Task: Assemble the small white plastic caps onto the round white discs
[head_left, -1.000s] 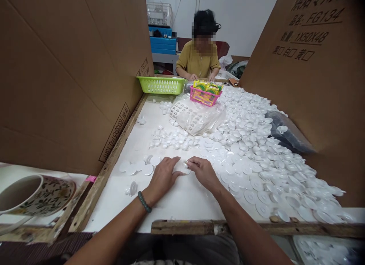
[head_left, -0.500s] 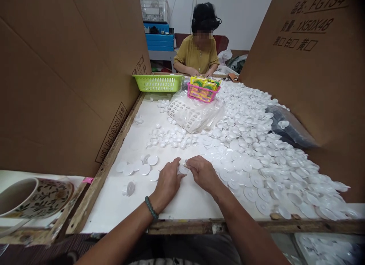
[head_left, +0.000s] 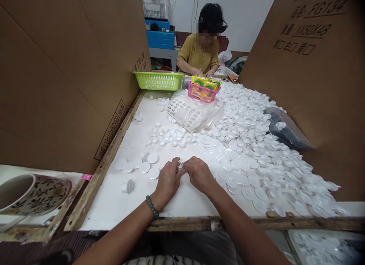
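Note:
A white plastic disc (head_left: pixel 180 167), mostly hidden by fingers, is held just above the white tabletop. My left hand (head_left: pixel 167 179) grips it from the left with thumb and fingers; a green bead bracelet is on that wrist. From the right, my right hand (head_left: pixel 199 174) pinches at the same piece with its fingertips curled in. Flat white discs (head_left: pixel 144 167) lie left of my hands, and a disc with a small part by it (head_left: pixel 130 186) lies nearer me. Small white knob-like parts (head_left: pixel 171 137) are scattered beyond my fingers.
A large heap of white discs (head_left: pixel 248 143) covers the right side. Farther back are a clear plastic bag (head_left: pixel 196 113), a pink basket (head_left: pixel 199 93) with yellow packets and a green basket (head_left: pixel 158 81). Cardboard walls flank the table. A patterned mug (head_left: pixel 48 192) stands left; a person sits opposite.
My hands have drawn closer together around the disc, which is now tilted and more covered by fingers. The view has shifted slightly.

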Demonstrator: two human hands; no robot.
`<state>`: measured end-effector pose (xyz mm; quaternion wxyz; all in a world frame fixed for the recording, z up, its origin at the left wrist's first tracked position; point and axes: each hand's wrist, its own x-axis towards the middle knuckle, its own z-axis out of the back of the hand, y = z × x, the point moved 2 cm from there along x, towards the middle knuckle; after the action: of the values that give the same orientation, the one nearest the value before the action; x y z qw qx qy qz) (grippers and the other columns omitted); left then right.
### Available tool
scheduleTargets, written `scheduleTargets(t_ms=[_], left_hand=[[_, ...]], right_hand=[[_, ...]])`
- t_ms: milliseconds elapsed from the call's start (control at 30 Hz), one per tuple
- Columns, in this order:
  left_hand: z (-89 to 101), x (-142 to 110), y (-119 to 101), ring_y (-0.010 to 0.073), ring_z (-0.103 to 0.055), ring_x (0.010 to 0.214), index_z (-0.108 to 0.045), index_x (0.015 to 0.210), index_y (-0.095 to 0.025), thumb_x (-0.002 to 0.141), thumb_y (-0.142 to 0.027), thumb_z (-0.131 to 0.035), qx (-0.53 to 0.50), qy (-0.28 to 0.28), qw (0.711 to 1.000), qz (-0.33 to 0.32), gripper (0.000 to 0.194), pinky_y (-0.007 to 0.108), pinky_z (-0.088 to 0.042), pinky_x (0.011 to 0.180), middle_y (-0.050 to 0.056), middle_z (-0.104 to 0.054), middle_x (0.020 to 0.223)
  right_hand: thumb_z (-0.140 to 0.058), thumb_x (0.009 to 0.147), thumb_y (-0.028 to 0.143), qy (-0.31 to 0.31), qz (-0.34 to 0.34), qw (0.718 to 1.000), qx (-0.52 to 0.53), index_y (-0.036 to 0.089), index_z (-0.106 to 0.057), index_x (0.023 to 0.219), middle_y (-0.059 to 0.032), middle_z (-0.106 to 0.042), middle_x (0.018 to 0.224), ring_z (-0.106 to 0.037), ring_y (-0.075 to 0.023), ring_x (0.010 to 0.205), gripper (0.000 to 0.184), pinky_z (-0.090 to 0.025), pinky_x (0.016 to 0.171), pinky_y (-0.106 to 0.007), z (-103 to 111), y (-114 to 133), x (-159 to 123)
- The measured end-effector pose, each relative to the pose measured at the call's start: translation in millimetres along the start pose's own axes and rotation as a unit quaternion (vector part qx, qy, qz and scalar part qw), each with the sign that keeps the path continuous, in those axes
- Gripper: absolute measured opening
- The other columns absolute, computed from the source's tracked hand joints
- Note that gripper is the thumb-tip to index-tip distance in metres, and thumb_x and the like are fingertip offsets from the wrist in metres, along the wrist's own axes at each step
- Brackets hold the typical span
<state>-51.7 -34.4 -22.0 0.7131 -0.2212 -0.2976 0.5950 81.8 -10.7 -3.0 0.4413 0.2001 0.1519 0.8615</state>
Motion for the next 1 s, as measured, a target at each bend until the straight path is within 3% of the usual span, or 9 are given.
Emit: scheduleTargets(t_ms=[100, 167, 233, 300, 400, 533, 700, 833, 1000], left_hand=[[7.0, 0, -2, 0.0176, -0.056, 0.081, -0.049, 0.109, -0.02, 0.078, -0.016, -0.053, 0.003, 0.011, 1.0, -0.022, 0.031, 0.029, -0.044, 0.071, 0.004, -0.061, 0.088], [12.2, 1, -3, 0.0167, -0.057, 0.078, -0.054, 0.102, -0.021, 0.08, -0.023, -0.054, -0.021, 0.028, 0.999, -0.023, 0.023, 0.027, -0.042, 0.069, 0.001, -0.062, 0.083], [16.3, 3, -3, 0.0151, -0.057, 0.071, -0.056, 0.096, -0.022, 0.079, -0.03, -0.055, -0.059, 0.045, 0.997, 0.012, 0.019, 0.025, -0.041, 0.064, -0.001, -0.063, 0.075], [18.1, 8, -2, 0.0142, -0.057, 0.062, -0.057, 0.091, -0.02, 0.078, -0.036, -0.056, -0.087, 0.064, 0.992, 0.072, 0.02, 0.024, -0.04, 0.059, -0.002, -0.061, 0.064], [16.7, 16, -2, 0.0141, -0.057, 0.054, -0.056, 0.09, -0.018, 0.078, -0.037, -0.055, -0.126, 0.102, 0.976, 0.144, 0.022, 0.023, -0.039, 0.055, -0.003, -0.058, 0.052], [10.9, 24, 0, 0.0135, -0.058, 0.049, -0.051, 0.09, -0.018, 0.075, -0.031, -0.057, -0.182, 0.134, 0.953, 0.204, 0.021, 0.022, -0.04, 0.05, -0.002, -0.06, 0.052], [5.3, 27, 7, 0.0134, -0.057, 0.044, -0.045, 0.083, -0.019, 0.073, -0.032, -0.061, -0.225, 0.147, 0.927, 0.261, 0.023, 0.022, -0.042, 0.045, -0.002, -0.06, 0.051], [5.2, 29, 8, 0.0138, -0.057, 0.044, -0.045, 0.076, -0.019, 0.07, -0.037, -0.065, -0.238, 0.162, 0.914, 0.285, 0.028, 0.023, -0.043, 0.044, -0.002, -0.06, 0.051], [8.6, 26, 6, 0.0098, -0.053, 0.04, -0.047, 0.074, -0.019, 0.07, -0.038, -0.065, -0.253, 0.095, 0.93, 0.247, 0.026, 0.019, -0.038, 0.04, -0.005, -0.057, 0.048]], right_hand=[[-0.046, 0.083, 0.015, -0.034, -0.071, 0.989, 0.124, 0.019, -0.063, 0.074, -0.0014, -0.065, 0.073, -0.053, -0.0144, 0.072, 0.019, -0.039, 0.065, -0.025, 1, -5, 0], [-0.047, 0.085, 0.022, -0.023, -0.123, 0.971, 0.205, 0.02, -0.062, 0.085, 0.0019, -0.062, 0.064, -0.053, -0.0127, 0.062, 0.015, -0.039, 0.059, -0.024, 2, -8, 0], [-0.045, 0.086, 0.024, -0.01, -0.159, 0.953, 0.257, 0.021, -0.058, 0.1, 0.0041, -0.059, 0.06, -0.051, -0.0117, 0.056, 0.019, -0.039, 0.056, -0.023, 4, -10, 0], [-0.044, 0.087, 0.025, -0.021, -0.158, 0.949, 0.272, 0.022, -0.056, 0.107, 0.0013, -0.064, 0.074, -0.055, -0.0121, 0.064, 0.024, -0.042, 0.06, -0.024, 7, -11, 0], [-0.049, 0.086, 0.027, -0.015, -0.086, 0.966, 0.244, 0.023, -0.063, 0.103, -0.0033, -0.063, 0.098, -0.057, -0.0152, 0.085, 0.022, -0.044, 0.073, -0.027, 11, -11, -1], [-0.065, 0.076, 0.024, 0.029, -0.031, 0.987, 0.153, 0.028, -0.066, 0.099, -0.0019, -0.065, 0.089, -0.055, -0.018, 0.088, 0.023, -0.043, 0.075, -0.029, 8, -12, -2], [-0.065, 0.077, 0.023, 0.037, -0.045, 0.995, 0.085, 0.023, -0.066, 0.091, -0.0017, -0.061, 0.08, -0.053, -0.0169, 0.081, 0.015, -0.04, 0.069, -0.027, 3, -13, -1], [-0.064, 0.077, 0.035, 0.03, -0.077, 0.995, 0.049, 0.018, -0.062, 0.089, -0.0025, -0.059, 0.077, -0.052, -0.0162, 0.075, 0.021, -0.038, 0.063, -0.026, 1, -11, 0], [-0.059, 0.076, 0.051, 0.014, -0.132, 0.991, -0.027, 0.015, -0.059, 0.085, -0.0036, -0.056, 0.068, -0.051, -0.0179, 0.067, 0.037, -0.035, 0.057, -0.027, 2, -10, -2]])
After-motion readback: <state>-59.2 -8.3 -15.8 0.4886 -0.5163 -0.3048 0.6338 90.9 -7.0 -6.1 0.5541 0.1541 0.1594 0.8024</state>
